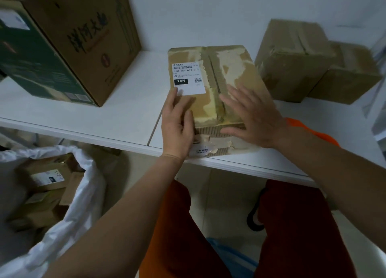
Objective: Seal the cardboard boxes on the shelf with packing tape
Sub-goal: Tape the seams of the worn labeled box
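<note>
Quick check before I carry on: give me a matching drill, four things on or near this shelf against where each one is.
Things:
1. labelled cardboard box
2. tall printed carton
3. white sack of parcels
4. two plain boxes

Places:
A. below the shelf, left
B. shelf, back right
C. under both hands, at the front edge
D. shelf, left

Pairs: 1-C, 2-D, 3-A, 4-B

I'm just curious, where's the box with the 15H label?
The labelled box lies mid-shelf at its front edge, under the left hand and right hand.
</note>
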Tool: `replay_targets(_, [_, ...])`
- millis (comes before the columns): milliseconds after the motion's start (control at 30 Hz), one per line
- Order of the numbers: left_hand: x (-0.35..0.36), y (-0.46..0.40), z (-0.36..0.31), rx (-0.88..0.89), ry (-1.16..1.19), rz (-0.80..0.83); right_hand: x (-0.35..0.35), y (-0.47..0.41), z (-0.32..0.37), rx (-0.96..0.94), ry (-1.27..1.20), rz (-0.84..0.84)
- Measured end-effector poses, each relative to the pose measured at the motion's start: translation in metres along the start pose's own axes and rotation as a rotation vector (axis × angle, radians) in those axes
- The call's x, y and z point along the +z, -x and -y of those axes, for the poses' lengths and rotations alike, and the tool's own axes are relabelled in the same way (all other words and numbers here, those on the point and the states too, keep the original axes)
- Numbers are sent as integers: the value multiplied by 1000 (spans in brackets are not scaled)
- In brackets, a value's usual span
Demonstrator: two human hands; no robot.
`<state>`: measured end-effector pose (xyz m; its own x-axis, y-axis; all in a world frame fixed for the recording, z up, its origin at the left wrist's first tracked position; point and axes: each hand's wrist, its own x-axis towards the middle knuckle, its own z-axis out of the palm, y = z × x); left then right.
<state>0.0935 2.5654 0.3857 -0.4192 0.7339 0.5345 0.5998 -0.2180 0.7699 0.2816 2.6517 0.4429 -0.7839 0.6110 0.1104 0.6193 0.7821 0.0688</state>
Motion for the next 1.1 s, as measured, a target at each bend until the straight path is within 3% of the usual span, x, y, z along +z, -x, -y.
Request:
replay_targets(133, [6,3,3,-75,93,-38,0,-21,26,-139,17,8])
replay_targets(367, [12,8,1,-111,119,-120,9,-28,26,-163,69,-1])
replay_targets(433, [4,11,4,-116,50,-43,8,-27,26,-155,56,31])
replay_targets(667, [-43,-6,38,374,-476,330,7,-25,21,-165,19,100])
replay_targets(867, [-40,-8,-2,463,-491,316,-2,-4,3,-48,-44,25])
replay_targets(1000, [-1,-27,-31,505,-678,578,-3,-3,-13,-56,64,119])
replay_targets(1100, [3,-27,-22,553,-835,574,-2,1,-30,-91,57,133])
